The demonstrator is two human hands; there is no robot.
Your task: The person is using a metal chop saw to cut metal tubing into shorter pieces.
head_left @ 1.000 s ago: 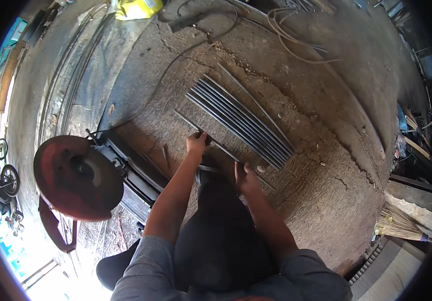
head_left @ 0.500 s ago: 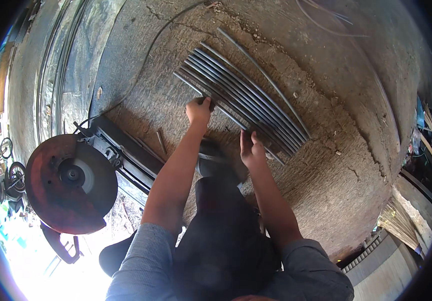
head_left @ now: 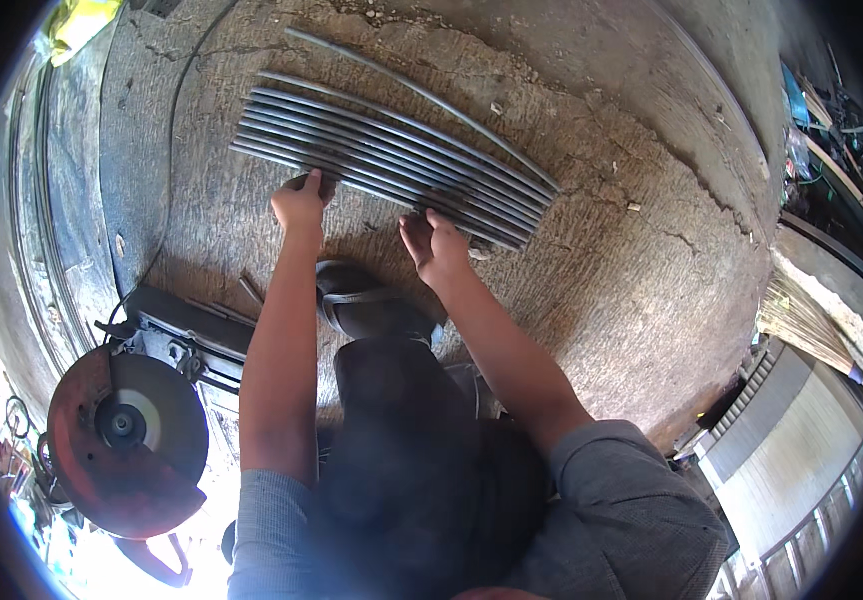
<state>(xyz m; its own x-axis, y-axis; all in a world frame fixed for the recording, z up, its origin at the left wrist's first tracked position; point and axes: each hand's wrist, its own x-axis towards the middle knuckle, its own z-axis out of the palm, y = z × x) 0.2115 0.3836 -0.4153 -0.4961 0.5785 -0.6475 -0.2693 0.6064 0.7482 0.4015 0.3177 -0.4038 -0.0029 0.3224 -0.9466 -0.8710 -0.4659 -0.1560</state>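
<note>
Several thin grey metal rods (head_left: 381,140) lie side by side on the rough concrete, slightly fanned. One more metal rod (head_left: 421,94) lies apart on their far side. My left hand (head_left: 298,206) is closed, its thumb and curled fingers at the nearest rod, left of its middle. Farther right, my right hand (head_left: 437,248) touches the same rod with its thumb and fingertips, its fingers fairly straight and parted. That nearest rod rests close along the others. Beneath my hands is a dark shoe (head_left: 371,305).
A cut-off saw (head_left: 126,440) with a large disc and red guard stands at the left, its dark base (head_left: 191,325) beside my left forearm. A cable (head_left: 173,130) runs across the concrete. At the right are a straw broom (head_left: 806,320) and a pale slatted panel (head_left: 786,440).
My hands have brought the nearest rod in against the group, closing the gap. The view has shifted, so the rods now appear farther left and higher.
</note>
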